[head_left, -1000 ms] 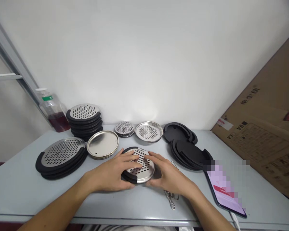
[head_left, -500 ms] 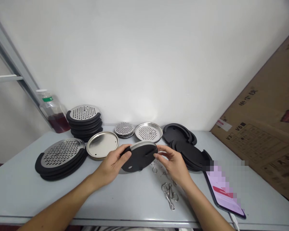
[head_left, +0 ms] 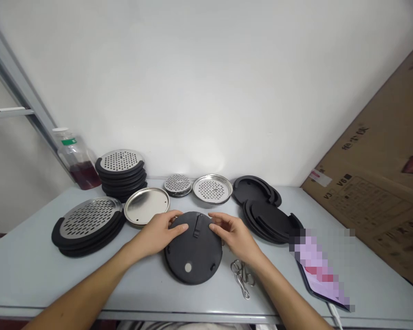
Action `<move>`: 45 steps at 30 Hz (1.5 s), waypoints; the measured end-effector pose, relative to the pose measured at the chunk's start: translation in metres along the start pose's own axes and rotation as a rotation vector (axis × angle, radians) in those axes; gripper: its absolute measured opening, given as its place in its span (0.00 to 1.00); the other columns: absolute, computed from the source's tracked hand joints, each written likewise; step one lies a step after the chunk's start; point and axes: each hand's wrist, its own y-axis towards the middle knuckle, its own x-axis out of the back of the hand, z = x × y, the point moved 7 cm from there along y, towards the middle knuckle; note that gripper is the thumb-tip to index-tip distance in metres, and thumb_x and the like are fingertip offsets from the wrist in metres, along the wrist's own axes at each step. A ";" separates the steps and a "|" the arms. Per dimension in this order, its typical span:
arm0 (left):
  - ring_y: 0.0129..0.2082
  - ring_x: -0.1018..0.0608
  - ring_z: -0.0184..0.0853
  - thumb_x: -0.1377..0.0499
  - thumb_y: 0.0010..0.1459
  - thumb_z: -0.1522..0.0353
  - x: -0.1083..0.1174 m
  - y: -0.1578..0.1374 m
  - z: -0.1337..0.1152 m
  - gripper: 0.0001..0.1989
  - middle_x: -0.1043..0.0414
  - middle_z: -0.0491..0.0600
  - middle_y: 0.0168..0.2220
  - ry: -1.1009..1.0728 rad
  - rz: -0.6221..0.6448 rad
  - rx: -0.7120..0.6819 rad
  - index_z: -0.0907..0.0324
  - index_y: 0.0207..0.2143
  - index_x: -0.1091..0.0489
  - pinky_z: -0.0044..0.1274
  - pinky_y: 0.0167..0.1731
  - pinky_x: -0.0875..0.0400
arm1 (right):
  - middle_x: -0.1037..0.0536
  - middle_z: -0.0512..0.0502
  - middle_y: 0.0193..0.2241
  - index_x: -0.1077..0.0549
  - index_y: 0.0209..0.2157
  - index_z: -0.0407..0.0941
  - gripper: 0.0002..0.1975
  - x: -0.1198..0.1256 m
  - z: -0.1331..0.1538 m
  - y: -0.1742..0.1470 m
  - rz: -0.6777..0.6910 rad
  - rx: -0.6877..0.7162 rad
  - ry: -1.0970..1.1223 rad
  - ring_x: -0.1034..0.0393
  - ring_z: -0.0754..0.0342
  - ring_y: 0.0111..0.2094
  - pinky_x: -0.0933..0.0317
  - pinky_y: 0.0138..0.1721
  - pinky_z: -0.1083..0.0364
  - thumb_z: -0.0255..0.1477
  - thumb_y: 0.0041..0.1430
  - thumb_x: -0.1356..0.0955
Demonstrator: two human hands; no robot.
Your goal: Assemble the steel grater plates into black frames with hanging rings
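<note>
A round black disc (head_left: 196, 252) is between my hands above the front middle of the table, its broad face toward me. That face has a narrow raised tab in a slot near the top, a pale round spot low down and small dark nubs near the rim. My left hand (head_left: 163, 233) grips the upper left edge, thumb on the face and fingers behind. My right hand (head_left: 232, 233) pinches the upper right edge, fingertips partly hidden. Just right of the disc lie metal clips and rings (head_left: 242, 277). Behind my left hand sits a shiny round metal lid (head_left: 146, 205).
Perforated discs with black rims form stacks at left (head_left: 89, 220) and back left (head_left: 120, 162). Perforated metal plates (head_left: 178, 183) and a metal dish (head_left: 212, 189) stand by the wall. Black discs (head_left: 271, 220), a phone (head_left: 318, 270) and a carton (head_left: 375, 192) are right; a jar (head_left: 82, 172) is left.
The black disc has come down and toward me, tilting so its face shows more fully. Both hands have moved with it, still at its edges.
</note>
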 end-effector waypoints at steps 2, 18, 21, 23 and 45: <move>0.35 0.24 0.40 0.45 0.58 0.55 -0.002 -0.001 0.004 0.18 0.24 0.49 0.35 0.133 0.025 0.038 0.58 0.41 0.27 0.26 0.33 0.33 | 0.21 0.43 0.44 0.27 0.52 0.45 0.20 -0.003 0.004 -0.003 0.007 0.039 -0.101 0.27 0.47 0.46 0.35 0.50 0.48 0.33 0.57 0.30; 0.31 0.25 0.37 0.44 0.56 0.53 0.002 -0.004 0.018 0.18 0.27 0.47 0.30 0.326 0.103 0.130 0.59 0.32 0.30 0.24 0.29 0.39 | 0.23 0.44 0.47 0.30 0.54 0.48 0.18 -0.001 0.018 -0.007 0.056 0.201 -0.519 0.28 0.50 0.46 0.36 0.47 0.52 0.31 0.63 0.36; 0.30 0.25 0.37 0.44 0.56 0.54 0.002 -0.004 0.019 0.17 0.27 0.47 0.29 0.318 0.112 0.134 0.58 0.37 0.30 0.24 0.28 0.39 | 0.19 0.43 0.38 0.27 0.50 0.44 0.16 0.026 0.018 -0.006 -0.139 0.166 -0.629 0.25 0.50 0.36 0.35 0.39 0.53 0.30 0.64 0.38; 0.30 0.25 0.37 0.44 0.56 0.54 0.002 -0.004 0.018 0.17 0.27 0.46 0.29 0.321 0.110 0.131 0.57 0.39 0.30 0.24 0.28 0.39 | 0.19 0.43 0.32 0.24 0.46 0.43 0.15 0.039 0.018 -0.007 -0.212 0.130 -0.675 0.25 0.50 0.31 0.36 0.36 0.54 0.32 0.64 0.39; 0.53 0.32 0.45 0.43 0.61 0.57 -0.111 -0.018 -0.100 0.17 0.29 0.54 0.49 0.708 0.336 -0.874 0.56 0.49 0.28 0.37 0.57 0.41 | 0.19 0.46 0.28 0.23 0.41 0.44 0.15 0.065 0.020 -0.009 -0.356 0.088 -0.582 0.25 0.51 0.26 0.35 0.33 0.55 0.34 0.62 0.38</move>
